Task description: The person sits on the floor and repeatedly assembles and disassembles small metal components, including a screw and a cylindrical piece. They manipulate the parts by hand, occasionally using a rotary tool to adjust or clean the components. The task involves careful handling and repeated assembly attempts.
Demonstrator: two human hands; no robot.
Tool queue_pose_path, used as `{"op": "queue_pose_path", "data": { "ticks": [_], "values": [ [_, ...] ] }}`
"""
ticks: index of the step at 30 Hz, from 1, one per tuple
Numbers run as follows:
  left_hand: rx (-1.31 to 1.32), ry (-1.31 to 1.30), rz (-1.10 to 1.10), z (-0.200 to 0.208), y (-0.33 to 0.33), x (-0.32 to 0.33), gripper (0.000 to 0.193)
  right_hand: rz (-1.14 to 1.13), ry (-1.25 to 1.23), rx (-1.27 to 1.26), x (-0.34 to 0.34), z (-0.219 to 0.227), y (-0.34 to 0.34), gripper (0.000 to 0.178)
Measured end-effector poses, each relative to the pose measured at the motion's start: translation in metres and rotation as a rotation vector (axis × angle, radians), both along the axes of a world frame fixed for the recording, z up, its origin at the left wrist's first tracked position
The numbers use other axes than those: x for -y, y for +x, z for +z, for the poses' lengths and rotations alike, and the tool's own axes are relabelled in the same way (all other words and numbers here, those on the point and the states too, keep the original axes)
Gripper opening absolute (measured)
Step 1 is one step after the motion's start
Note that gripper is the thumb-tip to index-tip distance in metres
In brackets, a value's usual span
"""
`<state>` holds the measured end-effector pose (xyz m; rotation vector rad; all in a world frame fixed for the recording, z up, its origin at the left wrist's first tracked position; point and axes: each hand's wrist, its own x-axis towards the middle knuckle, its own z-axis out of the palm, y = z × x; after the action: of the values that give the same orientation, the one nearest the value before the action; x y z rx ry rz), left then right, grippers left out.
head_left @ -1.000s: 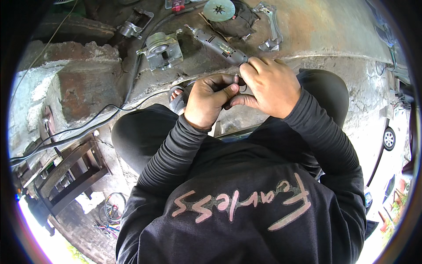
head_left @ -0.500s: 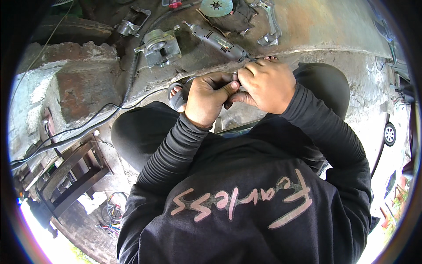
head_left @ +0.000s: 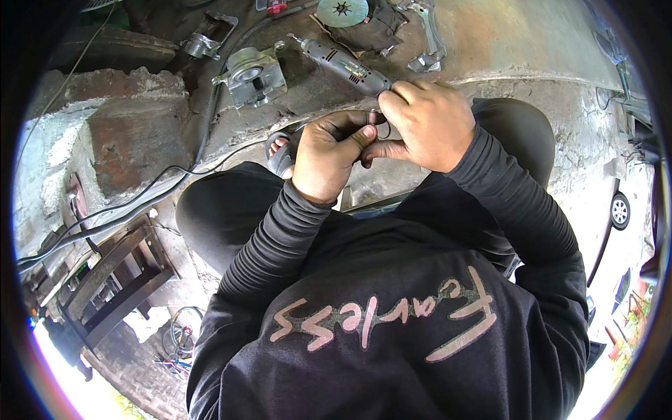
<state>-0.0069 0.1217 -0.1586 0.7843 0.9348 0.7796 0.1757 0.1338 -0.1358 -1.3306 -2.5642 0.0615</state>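
My left hand (head_left: 325, 157) is closed in a pinch, thumb against curled fingers, on a small light-coloured piece (head_left: 373, 117) mostly hidden by the fingertips. Close against it, my right hand (head_left: 430, 126) has bent fingers, with its thumb reaching toward my left fingertips. A thin dark curved strand (head_left: 388, 130) shows in the gap between the hands; I cannot make out its kind. Just beyond my hands lies a grey handheld rotary tool (head_left: 344, 66) with a small bit at its tip. Left of that tool sits a cast metal part resembling a brake caliper (head_left: 255, 78).
A round greenish disc (head_left: 343, 12) rests on dark cloth (head_left: 381, 28) at the back. Metal brackets (head_left: 428, 38) (head_left: 208, 38) lie on either side. A rough concrete block (head_left: 129, 133) stands at left, with black cables (head_left: 161, 175) running past it. My knees flank the hands.
My right hand has shifted slightly up and away from the left, widening the gap between them. The thin dark strand now shows there. My left hand stays nearly in place.
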Motion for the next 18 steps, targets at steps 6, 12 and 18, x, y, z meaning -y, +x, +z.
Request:
{"op": "queue_pose_path", "data": {
  "ticks": [6, 12, 18],
  "values": [
    [-0.012, 0.020, -0.015, -0.0012, -0.0003, 0.0000, 0.016, 0.010, -0.037, -0.014, 0.0010, 0.0008, -0.0002, 0.056],
    [0.002, 0.022, -0.017, -0.0008, -0.0006, 0.0004, 0.017, 0.014, -0.046, -0.009, 0.0012, 0.0019, 0.0004, 0.056],
    [0.019, 0.013, -0.027, -0.0006, -0.0014, -0.0005, 0.017, 0.014, -0.033, -0.019, 0.0028, 0.0011, 0.0009, 0.056]
  ]
}}
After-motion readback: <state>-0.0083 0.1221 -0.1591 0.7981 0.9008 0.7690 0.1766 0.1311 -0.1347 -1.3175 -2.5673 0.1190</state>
